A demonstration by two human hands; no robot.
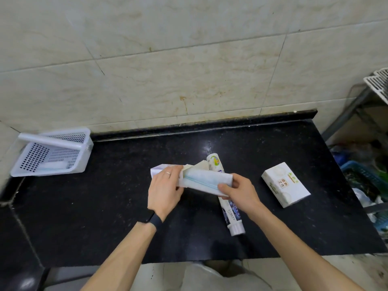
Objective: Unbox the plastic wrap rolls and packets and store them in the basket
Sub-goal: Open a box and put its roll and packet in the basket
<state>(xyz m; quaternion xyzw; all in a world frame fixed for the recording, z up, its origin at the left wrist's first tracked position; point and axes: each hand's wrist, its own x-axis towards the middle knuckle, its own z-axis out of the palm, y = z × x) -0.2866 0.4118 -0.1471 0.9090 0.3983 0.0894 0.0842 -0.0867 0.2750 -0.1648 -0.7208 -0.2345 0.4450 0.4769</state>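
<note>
My left hand (164, 191) grips an opened white carton (160, 169) over the middle of the black counter. My right hand (239, 191) pinches the end of a pale packet (206, 180) with a blue stripe that sticks halfway out of that carton. Under the packet lies a long printed tube-shaped roll (227, 208), pointing toward me. A closed white box (285, 186) with green print rests to the right. The white perforated basket (27, 162) stands tilted at the far left and holds a clear wrap roll (49, 141) and a flat packet (53, 165).
The black counter (105, 206) ends at a tiled wall behind and at a drop on the right. Past the right edge are a metal rack (375, 85), a blue crate (357, 171) and clutter on the floor.
</note>
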